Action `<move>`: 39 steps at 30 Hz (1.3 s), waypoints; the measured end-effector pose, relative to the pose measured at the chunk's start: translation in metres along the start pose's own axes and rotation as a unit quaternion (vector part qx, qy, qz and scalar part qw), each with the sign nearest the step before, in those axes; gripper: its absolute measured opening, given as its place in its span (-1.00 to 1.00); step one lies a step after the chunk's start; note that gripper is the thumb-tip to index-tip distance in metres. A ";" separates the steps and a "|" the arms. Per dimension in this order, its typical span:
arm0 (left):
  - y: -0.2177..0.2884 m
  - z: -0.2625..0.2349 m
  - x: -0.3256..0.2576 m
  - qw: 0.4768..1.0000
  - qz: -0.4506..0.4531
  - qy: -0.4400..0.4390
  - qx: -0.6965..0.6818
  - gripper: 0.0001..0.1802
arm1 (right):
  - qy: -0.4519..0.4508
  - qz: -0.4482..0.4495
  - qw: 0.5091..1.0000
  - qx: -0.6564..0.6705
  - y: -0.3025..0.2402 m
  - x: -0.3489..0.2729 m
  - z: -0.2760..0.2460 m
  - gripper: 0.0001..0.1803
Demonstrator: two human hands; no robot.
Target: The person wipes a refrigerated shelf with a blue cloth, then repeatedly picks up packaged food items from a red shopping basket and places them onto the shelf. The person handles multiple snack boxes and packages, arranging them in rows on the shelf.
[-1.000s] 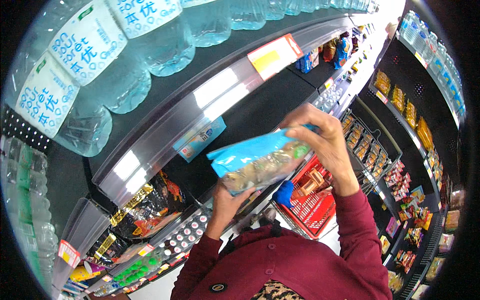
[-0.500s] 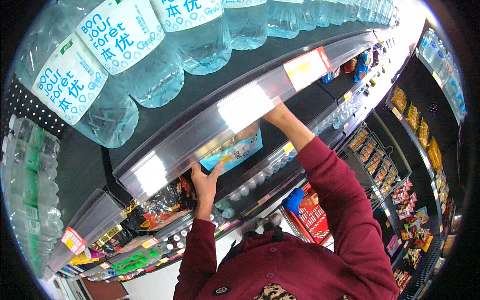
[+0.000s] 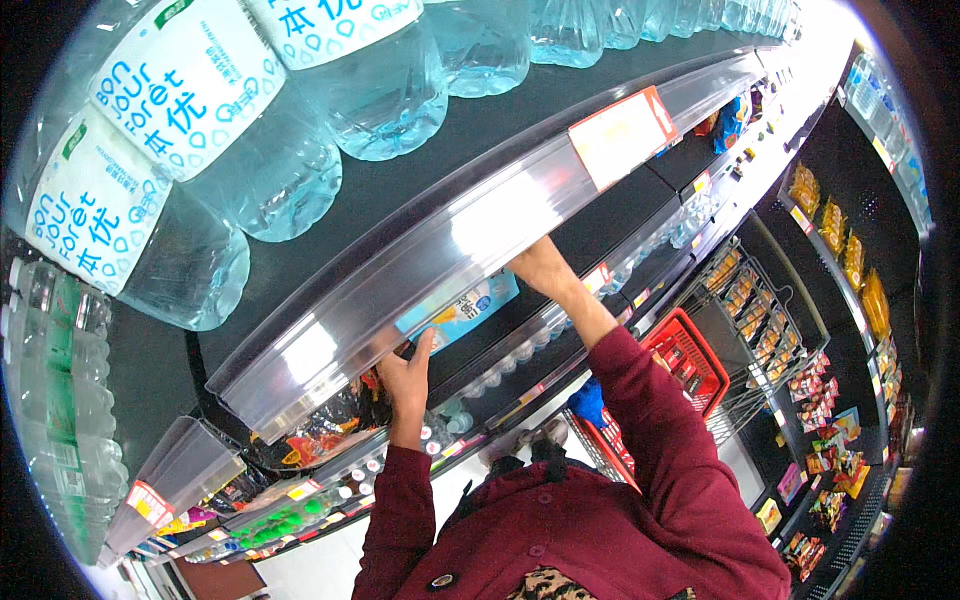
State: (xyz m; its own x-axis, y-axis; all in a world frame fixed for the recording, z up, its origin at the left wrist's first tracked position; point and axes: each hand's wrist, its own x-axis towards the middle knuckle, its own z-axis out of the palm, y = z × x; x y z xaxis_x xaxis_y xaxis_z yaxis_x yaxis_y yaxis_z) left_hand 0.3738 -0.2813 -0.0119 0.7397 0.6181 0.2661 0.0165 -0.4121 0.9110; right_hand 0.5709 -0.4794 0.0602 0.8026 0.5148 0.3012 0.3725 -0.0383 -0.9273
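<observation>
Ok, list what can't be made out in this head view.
In the head view:
Right hand: its fingers are hidden behind the shelf's front lip, so its grip can't be told.
Left hand: the same lip hides its fingertips, apart from the thumb.
Blue package: upper part behind that lip.
Large water bottles: tops cut off by the picture's rim.

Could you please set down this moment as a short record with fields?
Setting: store aisle with stocked shelves
Left hand: at the left end of the light-blue packet, thumb raised, other fingers partly hidden
Right hand: by the packet's right end, fingertips hidden behind the clear shelf edge
Packet position: below the shelf edge, its far side hidden
Shelf above: large water bottles
Beyond right sleeve: red shopping basket
</observation>
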 end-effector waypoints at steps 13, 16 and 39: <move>0.002 0.001 -0.002 0.994 -0.068 -0.058 -0.067 -0.44 | -0.010 0.110 0.993 -0.039 0.030 -0.046 0.021 0.04; -0.001 0.003 0.000 0.996 -0.039 -0.048 -0.072 -0.52 | -0.003 0.098 0.992 -0.075 0.036 -0.044 0.023 0.04; 0.033 -0.009 -0.062 0.992 0.020 -0.059 0.105 -0.04 | 0.284 0.103 0.950 -0.084 0.067 -0.210 -0.013 -0.25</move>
State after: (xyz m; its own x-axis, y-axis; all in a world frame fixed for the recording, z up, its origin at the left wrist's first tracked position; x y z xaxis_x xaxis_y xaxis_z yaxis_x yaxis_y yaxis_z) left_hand 0.3226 -0.3272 0.0045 0.8159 0.5210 0.2509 0.1168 -0.5734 0.8109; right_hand 0.4336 -0.6013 -0.0623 0.9706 -0.0613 0.2329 0.2111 -0.2492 -0.9452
